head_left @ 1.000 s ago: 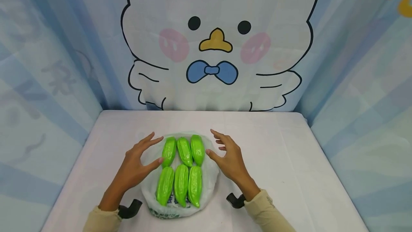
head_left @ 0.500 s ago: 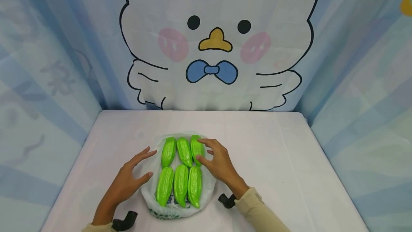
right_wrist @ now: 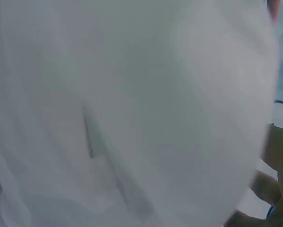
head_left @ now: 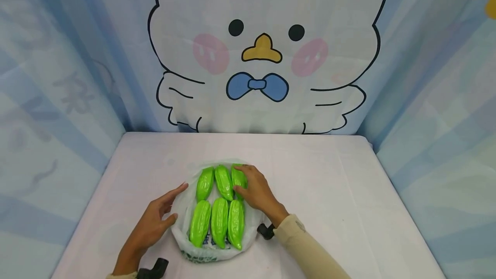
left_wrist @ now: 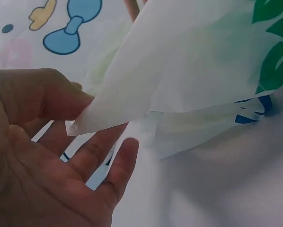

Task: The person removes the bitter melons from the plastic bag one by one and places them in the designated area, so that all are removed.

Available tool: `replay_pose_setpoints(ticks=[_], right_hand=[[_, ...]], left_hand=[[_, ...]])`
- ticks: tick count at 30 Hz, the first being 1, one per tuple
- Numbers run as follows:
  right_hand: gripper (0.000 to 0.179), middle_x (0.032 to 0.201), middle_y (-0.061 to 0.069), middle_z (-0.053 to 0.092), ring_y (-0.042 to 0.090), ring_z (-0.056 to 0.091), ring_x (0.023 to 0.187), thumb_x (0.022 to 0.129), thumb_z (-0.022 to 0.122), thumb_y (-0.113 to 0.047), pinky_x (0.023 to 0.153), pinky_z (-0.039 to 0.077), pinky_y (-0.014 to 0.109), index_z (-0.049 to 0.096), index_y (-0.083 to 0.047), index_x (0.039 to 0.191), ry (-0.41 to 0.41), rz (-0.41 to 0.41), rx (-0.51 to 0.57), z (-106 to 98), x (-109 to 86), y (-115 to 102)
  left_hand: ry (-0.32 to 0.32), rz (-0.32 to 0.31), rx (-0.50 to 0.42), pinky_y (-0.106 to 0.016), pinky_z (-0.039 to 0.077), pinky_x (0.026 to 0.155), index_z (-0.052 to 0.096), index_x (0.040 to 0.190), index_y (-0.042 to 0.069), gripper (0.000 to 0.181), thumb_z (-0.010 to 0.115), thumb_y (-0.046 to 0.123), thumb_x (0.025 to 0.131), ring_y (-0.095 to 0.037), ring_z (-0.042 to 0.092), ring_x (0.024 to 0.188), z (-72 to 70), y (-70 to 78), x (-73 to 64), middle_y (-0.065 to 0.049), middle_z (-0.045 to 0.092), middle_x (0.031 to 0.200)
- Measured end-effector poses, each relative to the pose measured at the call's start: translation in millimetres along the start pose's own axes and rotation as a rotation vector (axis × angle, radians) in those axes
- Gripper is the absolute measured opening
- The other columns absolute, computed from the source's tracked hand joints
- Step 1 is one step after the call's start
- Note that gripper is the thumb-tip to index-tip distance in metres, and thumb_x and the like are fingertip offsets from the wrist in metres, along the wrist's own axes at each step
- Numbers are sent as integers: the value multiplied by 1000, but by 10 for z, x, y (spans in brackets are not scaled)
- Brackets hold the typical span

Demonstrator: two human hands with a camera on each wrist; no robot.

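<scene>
A white plastic bag (head_left: 181, 231) with its rim rolled down stands on the table. Several glossy, ridged green gourd-like vegetables (head_left: 219, 223) lie in it in two rows. My right hand (head_left: 255, 188) reaches over the bag from the right, thumb and fingers curled about the far right green vegetable (head_left: 239, 177). In the right wrist view the bag wall (right_wrist: 155, 94) hides most of that hand. My left hand (head_left: 155, 218) is at the bag's left side, fingers loosely spread. Its thumb (left_wrist: 56, 94) touches the bag's edge in the left wrist view.
The white-clothed table (head_left: 329, 193) extends on all sides of the bag. Behind it hangs a curtain (head_left: 259, 111) with a cartoon bird, and pale blue curtains (head_left: 54, 141) flank both sides. Black wrist mounts (head_left: 155, 268) sit by the sleeves.
My right hand has moved left and closed over the far right green vegetable. My left hand has drawn back from above the vegetables to the bag's left rim.
</scene>
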State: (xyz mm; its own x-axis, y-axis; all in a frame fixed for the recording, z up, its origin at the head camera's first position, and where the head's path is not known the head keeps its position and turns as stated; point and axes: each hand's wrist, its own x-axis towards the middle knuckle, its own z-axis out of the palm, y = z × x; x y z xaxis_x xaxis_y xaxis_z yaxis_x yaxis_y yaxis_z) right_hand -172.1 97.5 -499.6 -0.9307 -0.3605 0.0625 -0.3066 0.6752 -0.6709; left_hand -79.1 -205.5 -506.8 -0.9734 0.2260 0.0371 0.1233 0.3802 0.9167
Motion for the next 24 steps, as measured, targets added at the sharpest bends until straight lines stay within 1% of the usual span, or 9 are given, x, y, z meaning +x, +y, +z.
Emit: replay_pose_setpoints(ticks=[1, 2, 4, 7, 10, 14, 16, 20, 24], right_hand=[[61, 154, 19, 55, 40, 52, 145, 97, 77, -17, 120, 44, 59, 56, -11, 154, 1, 5, -4, 9, 10, 4], [61, 154, 19, 55, 41, 53, 144, 97, 77, -16, 119, 44, 60, 56, -11, 154, 3, 7, -11, 18, 18, 10], [62, 153, 20, 55, 42, 53, 144, 96, 78, -16, 120, 44, 60, 56, -10, 154, 4, 20, -14, 38, 34, 18], [62, 153, 20, 56, 42, 53, 144, 95, 79, -16, 120, 43, 60, 57, -10, 153, 8, 32, -19, 60, 50, 29], [62, 153, 20, 56, 42, 53, 144, 94, 80, -15, 120, 44, 59, 59, -11, 152, 11, 32, -23, 71, 62, 39], [62, 154, 20, 56, 42, 53, 145, 93, 81, -14, 120, 44, 59, 60, -10, 151, 14, 15, -30, 55, 59, 37], [63, 155, 21, 55, 42, 52, 146, 93, 81, -14, 120, 44, 59, 60, -10, 152, 14, 6, -32, 33, 45, 22], [63, 157, 21, 54, 41, 52, 147, 93, 81, -15, 120, 45, 58, 60, -11, 152, 18, -11, -35, -15, 10, -16], [63, 157, 20, 54, 39, 56, 143, 93, 81, -14, 109, 56, 50, 60, -13, 152, 27, -28, -11, -70, -38, -54]], left_hand=[[-1, -1, -18, -32, 48, 117, 43, 164, 20, 74, 60, -5, 97, -12, 42, 155, 6, -3, 0, -6, 40, 171], [-2, 3, -35, -25, 46, 116, 43, 164, 20, 75, 59, -6, 96, -4, 42, 152, 9, -9, 1, -6, 40, 171], [-2, -3, -53, -10, 39, 110, 42, 165, 21, 76, 59, -7, 96, 11, 40, 146, 12, -24, 9, -3, 40, 171], [-8, -9, -76, -7, 37, 109, 41, 165, 22, 79, 58, -8, 94, 14, 39, 144, 14, -38, 20, -3, 39, 171], [-15, -8, -94, -8, 38, 109, 40, 166, 22, 81, 57, -10, 94, 5, 41, 149, 13, -47, 28, -4, 38, 172], [-25, -7, -110, -8, 39, 109, 38, 167, 21, 82, 56, -11, 94, -21, 39, 156, 12, -42, 34, -5, 36, 173], [-27, -15, -111, -8, 38, 109, 38, 167, 21, 82, 56, -11, 93, -31, 36, 157, 13, -36, 36, -4, 35, 173], [-24, -33, -111, -7, 38, 108, 38, 167, 22, 84, 56, -12, 92, -36, 34, 158, 17, -23, 36, -4, 35, 173], [-18, -44, -103, -5, 37, 107, 37, 167, 22, 85, 55, -13, 92, -36, 33, 159, 18, -9, 25, -4, 34, 174]])
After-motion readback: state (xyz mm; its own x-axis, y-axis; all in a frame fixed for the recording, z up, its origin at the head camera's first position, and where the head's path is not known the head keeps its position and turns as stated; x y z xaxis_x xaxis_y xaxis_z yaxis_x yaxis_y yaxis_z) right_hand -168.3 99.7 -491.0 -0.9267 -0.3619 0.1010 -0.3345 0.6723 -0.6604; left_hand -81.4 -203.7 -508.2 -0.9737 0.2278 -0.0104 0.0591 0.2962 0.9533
